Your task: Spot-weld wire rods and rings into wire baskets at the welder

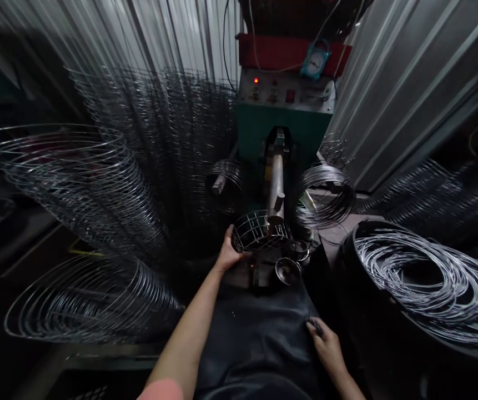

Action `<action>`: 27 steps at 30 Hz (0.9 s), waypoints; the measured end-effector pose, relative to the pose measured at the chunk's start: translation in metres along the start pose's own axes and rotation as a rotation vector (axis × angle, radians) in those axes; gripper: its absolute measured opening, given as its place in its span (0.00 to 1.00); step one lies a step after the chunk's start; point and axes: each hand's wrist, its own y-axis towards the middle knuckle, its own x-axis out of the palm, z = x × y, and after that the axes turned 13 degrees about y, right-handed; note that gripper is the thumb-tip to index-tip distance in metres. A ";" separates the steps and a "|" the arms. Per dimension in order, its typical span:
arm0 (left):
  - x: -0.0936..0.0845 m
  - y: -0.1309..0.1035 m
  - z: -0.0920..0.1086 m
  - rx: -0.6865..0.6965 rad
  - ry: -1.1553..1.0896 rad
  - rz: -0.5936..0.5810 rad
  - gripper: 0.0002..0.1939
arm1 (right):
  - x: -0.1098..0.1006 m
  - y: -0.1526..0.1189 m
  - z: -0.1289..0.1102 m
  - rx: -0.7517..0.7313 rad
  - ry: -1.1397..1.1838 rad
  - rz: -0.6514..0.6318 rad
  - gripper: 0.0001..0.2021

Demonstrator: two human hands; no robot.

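A round wire basket point(259, 229) sits at the machine's arm, its open side up. My left hand point(229, 253) is closed round the basket's left side, with the thumb at the rim. Low on the right, my right hand point(324, 336) is closed on a small dark object point(316, 326) too small to name, beside the black apron point(259, 339). The machine's metal arm point(277, 183) reaches toward the basket from the green machine point(247, 128). Just right of the basket's lower edge is a small metal bowl point(287, 271).
Tall stacks of wire rings point(84, 183) stand at the left. Wire hoops hang on the left holder point(226, 180) and right holder point(326, 194). A black tub point(359, 266) at the right holds loose wire rings point(430, 278). A blue clock point(316, 61) hangs on the machine.
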 end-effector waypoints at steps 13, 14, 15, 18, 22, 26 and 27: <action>-0.047 -0.056 0.061 0.356 0.325 -0.167 0.47 | 0.070 0.067 -0.189 -0.105 -0.192 -0.752 0.11; -0.048 -0.057 0.067 0.357 0.369 -0.183 0.47 | 0.078 0.071 -0.185 -0.180 -0.287 -0.695 0.10; -0.048 -0.057 0.072 0.353 0.405 -0.193 0.46 | 0.085 0.074 -0.180 -0.267 -0.377 -0.627 0.10; -0.051 -0.054 0.083 0.334 0.464 -0.210 0.45 | 0.093 0.075 -0.167 -0.485 -0.494 -0.547 0.09; -0.053 -0.050 0.088 0.335 0.459 -0.235 0.45 | 0.082 0.072 -0.160 -0.605 -0.409 -0.654 0.10; -0.049 -0.046 0.087 0.328 0.462 -0.251 0.45 | 0.076 0.074 -0.156 -0.634 -0.436 -0.650 0.13; -0.047 -0.045 0.086 0.322 0.464 -0.255 0.45 | 0.077 0.076 -0.154 -0.636 -0.447 -0.637 0.13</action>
